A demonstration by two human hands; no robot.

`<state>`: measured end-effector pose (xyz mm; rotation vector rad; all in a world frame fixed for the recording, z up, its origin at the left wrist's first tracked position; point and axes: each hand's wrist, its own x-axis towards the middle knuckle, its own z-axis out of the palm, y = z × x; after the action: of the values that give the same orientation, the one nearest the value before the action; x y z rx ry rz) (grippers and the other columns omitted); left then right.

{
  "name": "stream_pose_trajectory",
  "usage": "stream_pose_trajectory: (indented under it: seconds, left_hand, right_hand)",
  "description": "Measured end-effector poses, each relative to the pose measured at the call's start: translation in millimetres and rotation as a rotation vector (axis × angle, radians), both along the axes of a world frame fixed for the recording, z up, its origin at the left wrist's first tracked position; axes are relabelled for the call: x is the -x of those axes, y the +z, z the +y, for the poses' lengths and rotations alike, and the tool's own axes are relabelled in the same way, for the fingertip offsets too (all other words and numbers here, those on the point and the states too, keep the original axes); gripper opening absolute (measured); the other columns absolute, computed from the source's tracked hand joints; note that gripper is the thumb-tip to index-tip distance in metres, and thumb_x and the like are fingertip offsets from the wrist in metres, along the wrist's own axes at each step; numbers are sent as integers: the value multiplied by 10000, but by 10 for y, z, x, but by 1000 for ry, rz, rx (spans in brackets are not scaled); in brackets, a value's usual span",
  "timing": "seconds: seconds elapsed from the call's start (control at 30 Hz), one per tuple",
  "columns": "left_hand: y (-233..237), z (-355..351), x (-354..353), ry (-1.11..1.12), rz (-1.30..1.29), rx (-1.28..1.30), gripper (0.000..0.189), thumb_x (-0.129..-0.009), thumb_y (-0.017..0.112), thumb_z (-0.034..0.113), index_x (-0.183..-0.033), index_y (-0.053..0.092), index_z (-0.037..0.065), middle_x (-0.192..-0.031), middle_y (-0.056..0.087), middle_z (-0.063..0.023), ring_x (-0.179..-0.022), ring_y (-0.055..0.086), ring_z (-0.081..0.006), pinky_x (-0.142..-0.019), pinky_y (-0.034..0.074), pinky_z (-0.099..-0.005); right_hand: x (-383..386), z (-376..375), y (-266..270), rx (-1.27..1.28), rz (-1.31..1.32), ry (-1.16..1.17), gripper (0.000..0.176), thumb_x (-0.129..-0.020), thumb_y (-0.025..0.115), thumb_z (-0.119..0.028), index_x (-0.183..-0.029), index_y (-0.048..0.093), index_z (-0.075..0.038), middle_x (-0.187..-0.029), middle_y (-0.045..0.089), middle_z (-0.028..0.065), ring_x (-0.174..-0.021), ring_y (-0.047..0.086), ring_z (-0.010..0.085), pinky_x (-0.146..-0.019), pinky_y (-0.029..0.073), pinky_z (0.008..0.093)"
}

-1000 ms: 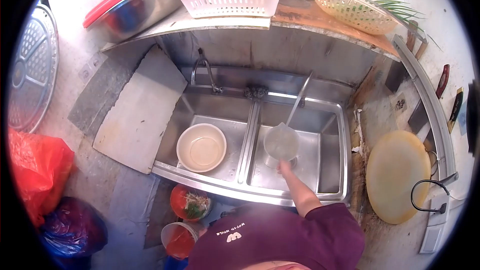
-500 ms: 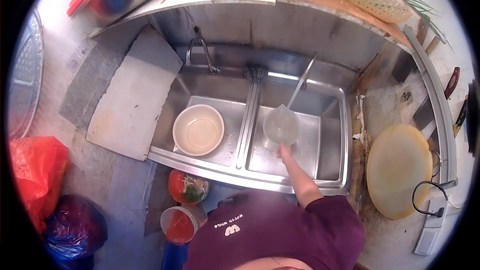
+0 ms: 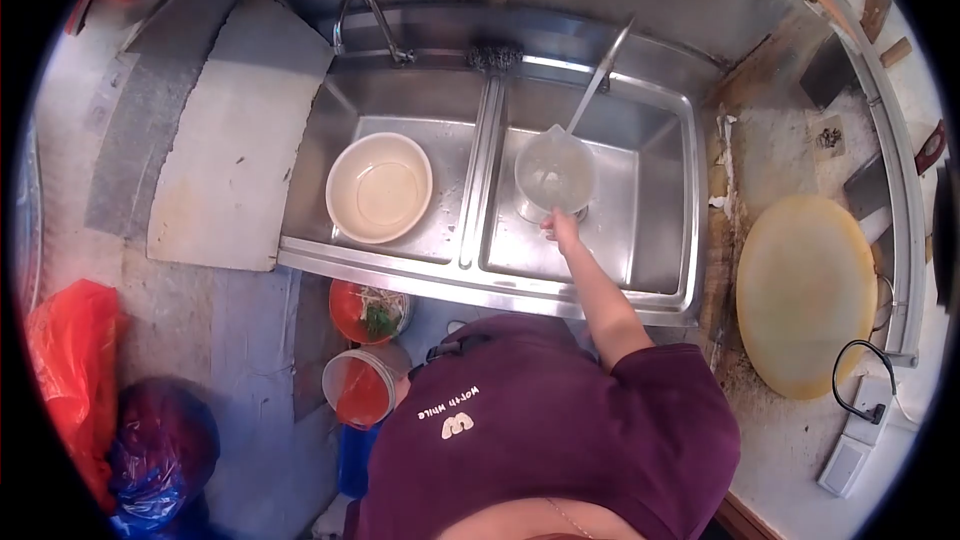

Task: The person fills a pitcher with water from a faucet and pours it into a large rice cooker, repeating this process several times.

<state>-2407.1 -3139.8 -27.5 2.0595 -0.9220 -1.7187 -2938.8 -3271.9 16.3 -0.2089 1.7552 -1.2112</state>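
Observation:
My right hand [image 3: 562, 227] is closed at the near side of a translucent plastic jug [image 3: 556, 172], apparently on its handle. The jug is over the right sink basin [image 3: 610, 255], its pouring lip facing away from me. Part of a round, shiny shape shows beneath the jug; I cannot make out what it is. A long pale tube [image 3: 600, 75] slants from the back of the sink down to the jug's far rim. In the left basin [image 3: 450, 225] sits a cream-coloured round basin [image 3: 380, 188]. My left hand is not visible.
A tap [image 3: 375, 20] and a dark scourer [image 3: 494, 60] are at the sink's back. A pale board [image 3: 225, 160] lies left, a round yellowish chopping board [image 3: 806, 295] right. Buckets [image 3: 365, 387] with red contents stand below, near red [image 3: 72, 370] and dark plastic bags [image 3: 165, 440].
The view has tilted downward, so the sink and its contents appear higher and the shelf baskets have mostly left the picture. My right hand stays at the jug.

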Motion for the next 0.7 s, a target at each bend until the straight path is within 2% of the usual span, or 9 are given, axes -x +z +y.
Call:
stream_pose_trajectory:
  seconds: [0.47, 0.7]
  left_hand:
    - [-112, 176, 35, 60, 59, 33, 211, -725, 460, 150, -793, 583, -8, -719, 581, -86, -629, 534, -141, -571, 413, -249]
    - [-220, 129, 82, 80, 129, 61, 208, -723, 462, 147, -792, 583, -8, -721, 581, -85, -633, 533, -140, -576, 413, -249]
  right_hand:
    - [-1, 0, 73, -34, -8, 22, 353, -748, 395, -314, -627, 527, -9, -657, 561, 118, -695, 545, 222, -578, 461, 363]
    - [18, -8, 51, -56, -26, 38, 356, -756, 396, -329, -623, 525, -24, -660, 565, 108, -671, 539, 195, -566, 451, 356]
